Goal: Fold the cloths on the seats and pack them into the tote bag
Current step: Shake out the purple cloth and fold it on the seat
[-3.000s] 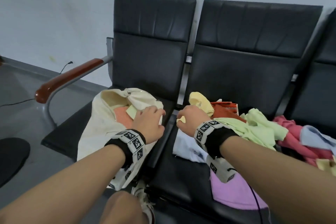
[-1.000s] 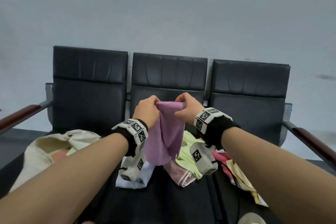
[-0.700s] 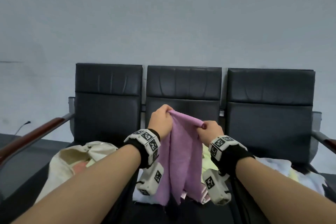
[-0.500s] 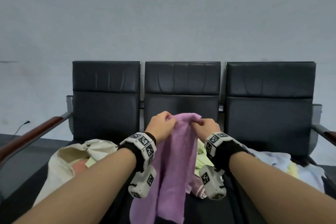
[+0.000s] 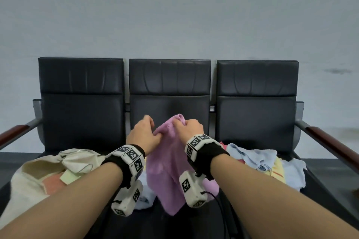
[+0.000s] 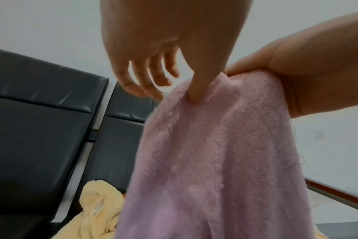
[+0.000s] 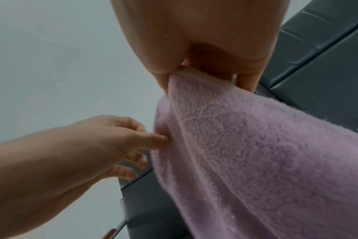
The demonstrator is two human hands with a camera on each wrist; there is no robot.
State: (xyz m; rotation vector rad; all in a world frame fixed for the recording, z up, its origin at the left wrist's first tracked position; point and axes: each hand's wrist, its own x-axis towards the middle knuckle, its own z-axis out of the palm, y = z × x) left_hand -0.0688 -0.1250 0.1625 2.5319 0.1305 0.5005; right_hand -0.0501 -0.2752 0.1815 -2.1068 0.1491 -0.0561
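Note:
A fluffy purple cloth [image 5: 169, 170] hangs in the air over the middle seat [image 5: 170, 106]. My right hand [image 5: 191, 129] grips its bunched top edge; the right wrist view shows the fingers of my right hand [image 7: 194, 69] closed round the purple cloth [image 7: 255, 161]. My left hand [image 5: 144, 135] is just left of it. In the left wrist view only the thumb of my left hand [image 6: 175, 97] presses into the purple cloth [image 6: 225, 161], with the other fingers spread loose and off it. The cream tote bag [image 5: 29, 186] lies open on the left seat with an orange cloth [image 5: 52, 184] and a pale green cloth [image 5: 68, 177] inside.
A pile of light blue cloths [image 5: 252, 155] and yellow cloths [image 5: 277, 170] lies on the right seat. A pale blue cloth [image 5: 143, 200] lies on the middle seat under the hanging one. Wooden armrests [image 5: 330, 141] end the bench; a grey wall stands behind.
The purple cloth was lifted off the middle seat and held up by both hands. My left hand has since let go of the top edge; only its thumb touches now.

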